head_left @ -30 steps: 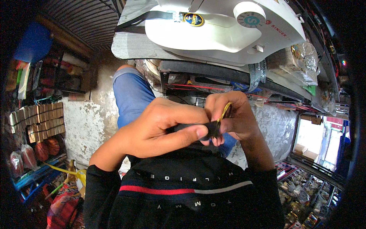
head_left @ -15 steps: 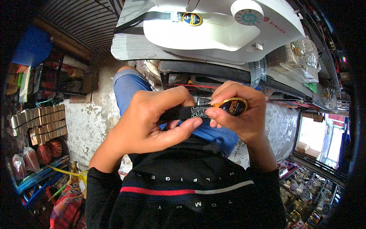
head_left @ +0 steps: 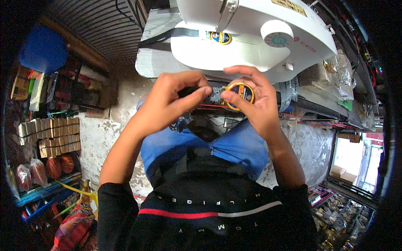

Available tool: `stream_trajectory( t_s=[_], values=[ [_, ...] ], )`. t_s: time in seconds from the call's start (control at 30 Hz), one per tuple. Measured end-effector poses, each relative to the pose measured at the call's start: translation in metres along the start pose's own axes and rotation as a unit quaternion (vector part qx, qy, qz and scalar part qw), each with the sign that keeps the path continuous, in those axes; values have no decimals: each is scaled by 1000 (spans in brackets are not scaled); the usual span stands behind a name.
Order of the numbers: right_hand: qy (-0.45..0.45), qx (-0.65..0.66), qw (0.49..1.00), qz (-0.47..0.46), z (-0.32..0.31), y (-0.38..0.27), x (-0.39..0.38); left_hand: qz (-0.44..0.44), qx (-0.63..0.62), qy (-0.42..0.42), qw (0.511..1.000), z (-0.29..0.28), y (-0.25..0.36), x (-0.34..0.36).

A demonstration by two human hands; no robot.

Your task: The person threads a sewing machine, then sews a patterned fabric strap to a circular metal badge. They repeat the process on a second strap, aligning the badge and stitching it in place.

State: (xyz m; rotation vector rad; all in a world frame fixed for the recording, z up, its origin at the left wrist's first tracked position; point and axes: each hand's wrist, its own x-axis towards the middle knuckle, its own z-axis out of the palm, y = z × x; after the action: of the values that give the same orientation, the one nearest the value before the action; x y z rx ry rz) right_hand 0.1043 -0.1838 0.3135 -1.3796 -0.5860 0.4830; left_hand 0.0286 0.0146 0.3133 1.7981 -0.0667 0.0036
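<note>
A round medal with a gold rim and a dark face is pinched between the thumb and fingers of my right hand. From it runs a black ribbon with a white pattern, which my left hand grips between thumb and forefinger, close to the medal. Both hands are in front of the white sewing machine. On the machine's bed, below the needle area, lies a second gold-rimmed medal. Its black ribbon trails off to the left.
Under the machine is a grey tabletop. A strip of patterned ribbon hangs over the table edge at the right, near a clear plastic bag. Bundled small boxes and balls sit on the left shelves.
Both hands have risen away from my lap toward the machine, with the medal and its ribbon held between them. The view has shifted, showing more of the machine.
</note>
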Motion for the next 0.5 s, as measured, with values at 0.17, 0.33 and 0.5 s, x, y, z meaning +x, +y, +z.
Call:
stream_trajectory(
  t_s=[0.17, 0.33, 0.5],
  values=[
    [26, -231, 970, -67, -15, 37, 67, 85, 202, 21, 976, -36, -27, 62],
    [-3, -294, 950, -106, -27, 53, 104, 6, 462, 62, 885, -58, -44, 102],
    [-30, -357, 932, -50, -31, 47, 111, 63, 405, 65, 910, -64, -60, 116]
  ],
)
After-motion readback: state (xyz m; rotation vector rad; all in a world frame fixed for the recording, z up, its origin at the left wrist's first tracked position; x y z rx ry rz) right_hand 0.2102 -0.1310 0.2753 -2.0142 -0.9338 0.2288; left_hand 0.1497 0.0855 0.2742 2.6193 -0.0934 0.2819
